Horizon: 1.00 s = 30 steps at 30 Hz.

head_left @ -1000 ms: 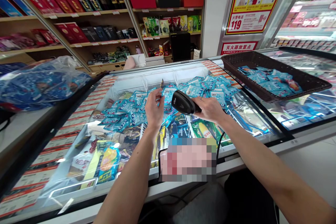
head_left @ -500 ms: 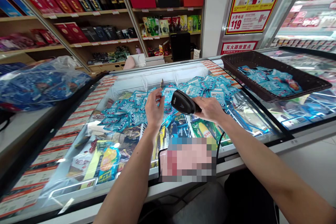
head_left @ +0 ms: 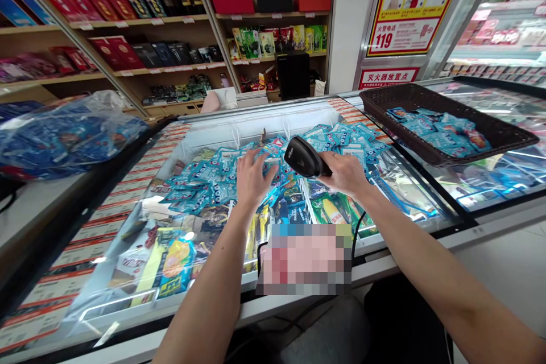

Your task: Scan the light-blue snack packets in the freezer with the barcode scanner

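Observation:
My right hand (head_left: 344,173) is wrapped around the handle of a black barcode scanner (head_left: 302,156), its head pointing left over the packets. A cable hangs below that hand. My left hand (head_left: 252,176) is open, thumb apart from the fingers, over a spread of small light-blue packets (head_left: 198,173). Whether its fingertips touch a packet I cannot tell. The packets lie across the glass top of a chest freezer (head_left: 251,116), with more heaped to the right (head_left: 336,136).
A dark brown basket (head_left: 503,131) of similar packets stands at the right. On the left lies a clear plastic bag (head_left: 63,136) of blue packs. A phone with a blurred screen (head_left: 305,259) rests at the front edge. Shelves (head_left: 145,23) of goods line the back.
My left hand has let go of a light-blue packet and its fingers have spread. The scanner has shifted slightly right and up in my right hand.

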Each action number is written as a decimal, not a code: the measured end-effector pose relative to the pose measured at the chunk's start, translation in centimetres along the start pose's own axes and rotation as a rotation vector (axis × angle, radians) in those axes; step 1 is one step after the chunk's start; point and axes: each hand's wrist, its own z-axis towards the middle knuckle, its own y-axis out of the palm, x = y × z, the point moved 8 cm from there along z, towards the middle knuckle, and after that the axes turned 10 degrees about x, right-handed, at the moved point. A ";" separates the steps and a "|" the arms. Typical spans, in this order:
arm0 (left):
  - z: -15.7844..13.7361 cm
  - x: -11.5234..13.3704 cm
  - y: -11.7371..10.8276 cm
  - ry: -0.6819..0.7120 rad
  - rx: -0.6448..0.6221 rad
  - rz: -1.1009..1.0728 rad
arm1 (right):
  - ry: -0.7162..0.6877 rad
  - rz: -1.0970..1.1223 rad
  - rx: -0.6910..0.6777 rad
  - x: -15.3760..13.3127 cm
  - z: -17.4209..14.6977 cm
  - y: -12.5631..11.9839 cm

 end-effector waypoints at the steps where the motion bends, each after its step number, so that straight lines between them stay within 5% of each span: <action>1: -0.2 0.6 0.5 0.044 -0.049 0.012 | 0.005 0.000 -0.005 0.0 0.0 0.0; 4: -0.6 1.2 1.1 0.081 -0.104 0.050 | 0.019 0.003 -0.020 0.1 0.0 0.1; 16: -0.5 -1.7 -0.3 -0.077 0.022 0.117 | 0.023 -0.001 -0.044 0.4 -0.1 0.3; 25: -0.3 1.8 0.9 0.163 -0.115 0.043 | 0.022 -0.012 -0.042 0.2 0.0 0.2; 30: -1.1 3.6 2.6 0.303 -0.296 -0.037 | 0.024 0.000 -0.071 0.3 0.0 0.4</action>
